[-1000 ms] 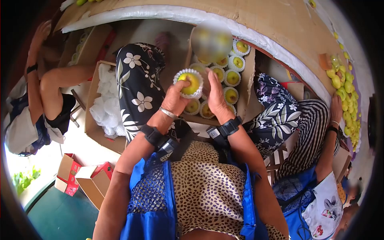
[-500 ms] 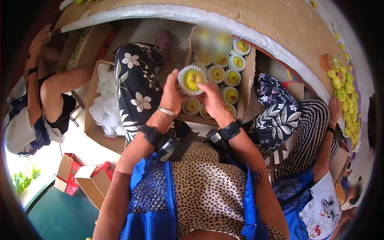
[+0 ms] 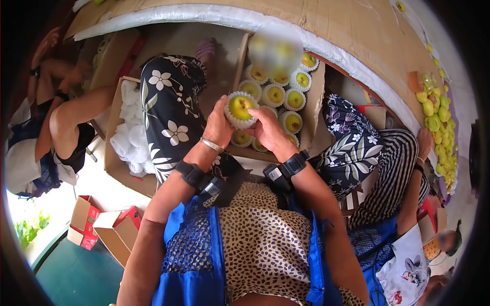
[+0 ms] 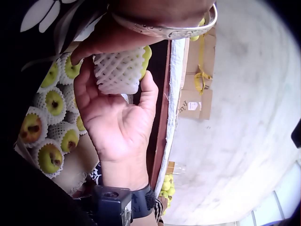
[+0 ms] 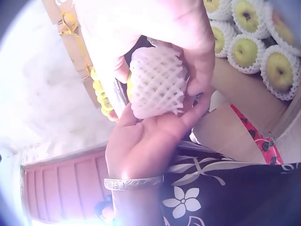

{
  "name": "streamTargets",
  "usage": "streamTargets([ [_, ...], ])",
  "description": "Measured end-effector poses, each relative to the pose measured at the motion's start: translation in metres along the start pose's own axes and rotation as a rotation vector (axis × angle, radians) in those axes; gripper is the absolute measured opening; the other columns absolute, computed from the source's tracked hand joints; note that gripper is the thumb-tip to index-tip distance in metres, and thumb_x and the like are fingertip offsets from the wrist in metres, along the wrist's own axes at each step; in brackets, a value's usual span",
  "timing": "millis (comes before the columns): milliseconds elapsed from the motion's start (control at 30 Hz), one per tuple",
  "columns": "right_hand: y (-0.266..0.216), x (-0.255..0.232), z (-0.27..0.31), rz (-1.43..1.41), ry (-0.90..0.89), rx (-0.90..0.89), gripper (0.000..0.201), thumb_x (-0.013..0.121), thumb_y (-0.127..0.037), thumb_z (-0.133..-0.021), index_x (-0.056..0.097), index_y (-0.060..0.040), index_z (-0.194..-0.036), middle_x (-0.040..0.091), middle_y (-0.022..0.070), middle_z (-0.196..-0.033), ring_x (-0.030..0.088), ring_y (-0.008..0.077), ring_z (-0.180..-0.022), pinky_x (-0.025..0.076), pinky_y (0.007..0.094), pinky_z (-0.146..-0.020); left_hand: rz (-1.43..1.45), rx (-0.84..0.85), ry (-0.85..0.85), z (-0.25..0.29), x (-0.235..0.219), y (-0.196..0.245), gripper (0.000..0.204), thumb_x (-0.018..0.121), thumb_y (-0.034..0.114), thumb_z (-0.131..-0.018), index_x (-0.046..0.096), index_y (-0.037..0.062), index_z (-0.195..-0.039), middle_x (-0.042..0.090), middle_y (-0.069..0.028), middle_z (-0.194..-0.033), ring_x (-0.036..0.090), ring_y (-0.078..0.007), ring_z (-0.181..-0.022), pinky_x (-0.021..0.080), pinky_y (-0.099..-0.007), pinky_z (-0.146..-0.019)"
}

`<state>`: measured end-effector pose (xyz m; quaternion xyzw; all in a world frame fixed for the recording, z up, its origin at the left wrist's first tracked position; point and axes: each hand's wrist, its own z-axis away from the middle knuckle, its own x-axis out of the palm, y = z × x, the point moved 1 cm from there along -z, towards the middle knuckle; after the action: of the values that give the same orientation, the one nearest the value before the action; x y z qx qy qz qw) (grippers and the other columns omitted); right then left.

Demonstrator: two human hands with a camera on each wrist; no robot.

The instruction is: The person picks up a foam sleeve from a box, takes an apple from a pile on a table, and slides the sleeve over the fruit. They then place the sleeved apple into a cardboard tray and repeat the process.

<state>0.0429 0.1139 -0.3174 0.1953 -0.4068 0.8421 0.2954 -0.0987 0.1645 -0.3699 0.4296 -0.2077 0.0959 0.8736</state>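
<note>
Both hands hold a yellow-green fruit [image 3: 241,107] wrapped in a white foam net, above the near-left part of an open carton. The left hand [image 3: 218,127], with a silver bangle, grips its left side. From the right, the right hand [image 3: 270,131] curls round it, thumb at the fruit's face. In the left wrist view the right hand [image 4: 120,120] has fingers and thumb about the net [image 4: 117,70]. The right wrist view shows the left hand [image 5: 143,141] around the netted fruit [image 5: 157,82] from below. Netted fruits [image 3: 294,99] stand in rows in the carton [image 3: 317,84].
A carton of white foam nets [image 3: 130,143] stands left of the knees. Small red boxes [image 3: 118,227] lie at lower left. Above runs a cardboard-covered surface [image 3: 352,38], with loose fruits [image 3: 440,122] at right. People sit on both sides.
The right hand, earlier apart from the fruit with straighter fingers, has closed onto its right side. The fruit's face has turned more upward, and the left thumb has moved off it to the side.
</note>
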Motion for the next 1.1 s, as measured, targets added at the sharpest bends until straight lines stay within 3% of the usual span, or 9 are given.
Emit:
streamTargets([
  [67, -0.002, -0.006, -0.013, -0.036, 0.025, -0.043, 0.033, 0.062, -0.024, -0.08, 0.054, -0.0063, -0.106, 0.059, 0.0034, -0.098, 0.059, 0.0122, -0.086, 0.051, 0.027, -0.067, 0.133, -0.158, 0.219, 0.016, 0.024, 0.026, 0.049, 0.04, 0.04, -0.088, 0.042, 0.0042, -0.122, 0.049, -0.0126, -0.122, 0.042, -0.0264, -0.115, 0.025, -0.0442, -0.1],
  [200, -0.027, -0.038, -0.057, 0.048, 0.171, -0.126, 0.036, 0.065, -0.028, -0.076, 0.053, -0.0078, -0.104, 0.059, 0.0025, -0.093, 0.057, 0.0123, -0.081, 0.048, 0.0263, -0.065, -0.079, -0.137, 0.123, 0.036, 0.038, 0.05, 0.057, 0.04, 0.039, -0.087, 0.027, 0.0132, -0.136, 0.033, -0.0144, -0.137, 0.028, -0.0325, -0.126, 0.02, -0.0479, -0.101],
  [333, -0.041, -0.064, -0.104, 0.141, 0.317, -0.108, 0.04, 0.065, -0.029, -0.076, 0.051, -0.0117, -0.109, 0.056, 0.0037, -0.102, 0.055, 0.0146, -0.084, 0.045, 0.0275, -0.063, -0.105, -0.196, -0.003, 0.042, 0.041, 0.056, 0.051, 0.039, 0.031, -0.088, 0.028, 0.0104, -0.133, 0.04, -0.0135, -0.132, 0.034, -0.0284, -0.124, 0.023, -0.0442, -0.1],
  [433, -0.04, -0.063, -0.129, 0.1, 0.452, -0.081, 0.048, 0.071, -0.031, -0.069, 0.049, -0.0128, -0.108, 0.049, 0.0014, -0.094, 0.046, 0.0121, -0.081, 0.04, 0.0285, -0.067, -0.156, -0.179, -0.007, 0.043, 0.045, 0.062, 0.05, 0.039, 0.029, -0.088, 0.029, 0.0086, -0.133, 0.043, -0.0129, -0.13, 0.037, -0.0268, -0.122, 0.025, -0.0421, -0.1],
  [567, -0.035, -0.072, -0.145, 0.146, 0.442, -0.024, 0.05, 0.072, -0.031, -0.069, 0.049, -0.0099, -0.109, 0.047, 0.0021, -0.099, 0.044, 0.0138, -0.082, 0.041, 0.0294, -0.067, -0.181, -0.173, -0.049, 0.043, 0.045, 0.062, 0.049, 0.042, 0.028, -0.088, 0.03, 0.0078, -0.131, 0.046, -0.0121, -0.127, 0.038, -0.0257, -0.121, 0.025, -0.0412, -0.099],
  [667, -0.034, -0.062, -0.148, 0.1, 0.51, -0.126, 0.028, 0.069, -0.027, -0.074, 0.054, -0.0093, -0.09, 0.044, 0.0, -0.075, 0.042, 0.0124, -0.063, 0.041, 0.026, -0.06, -0.174, -0.18, -0.034, 0.044, 0.047, 0.064, 0.048, 0.043, 0.027, -0.088, 0.031, 0.0078, -0.13, 0.047, -0.0115, -0.125, 0.038, -0.0251, -0.12, 0.026, -0.0405, -0.099],
  [767, -0.038, -0.054, -0.149, 0.012, 0.442, -0.203, 0.029, 0.068, -0.026, -0.075, 0.055, -0.007, -0.092, 0.048, 0.0017, -0.078, 0.046, 0.0129, -0.068, 0.042, 0.0266, -0.064, -0.188, -0.195, -0.045, 0.046, 0.05, 0.067, 0.045, 0.044, 0.026, -0.088, 0.035, 0.0083, -0.128, 0.05, -0.0099, -0.123, 0.04, -0.0227, -0.118, 0.026, -0.0397, -0.099],
  [867, -0.027, -0.064, -0.164, 0.001, 0.352, -0.189, 0.038, 0.067, -0.023, -0.075, 0.055, -0.0045, -0.106, 0.055, 0.0044, -0.096, 0.052, 0.0135, -0.083, 0.044, 0.0288, -0.068, -0.203, -0.174, -0.035, 0.046, 0.052, 0.07, 0.041, 0.044, 0.026, -0.088, 0.039, 0.0096, -0.125, 0.053, -0.0068, -0.118, 0.043, -0.0176, -0.113, 0.027, -0.0373, -0.098],
  [1100, -0.033, -0.047, -0.147, 0.267, 0.559, -0.245, 0.045, 0.067, -0.026, -0.076, 0.054, 0.0019, -0.108, 0.056, 0.0082, -0.101, 0.053, 0.0158, -0.089, 0.043, 0.0293, -0.077, -0.175, -0.176, -0.106, 0.046, 0.052, 0.068, 0.031, 0.047, 0.024, -0.088, 0.047, 0.0116, -0.116, 0.057, -0.0024, -0.112, 0.047, -0.0108, -0.105, 0.031, -0.0315, -0.093],
])
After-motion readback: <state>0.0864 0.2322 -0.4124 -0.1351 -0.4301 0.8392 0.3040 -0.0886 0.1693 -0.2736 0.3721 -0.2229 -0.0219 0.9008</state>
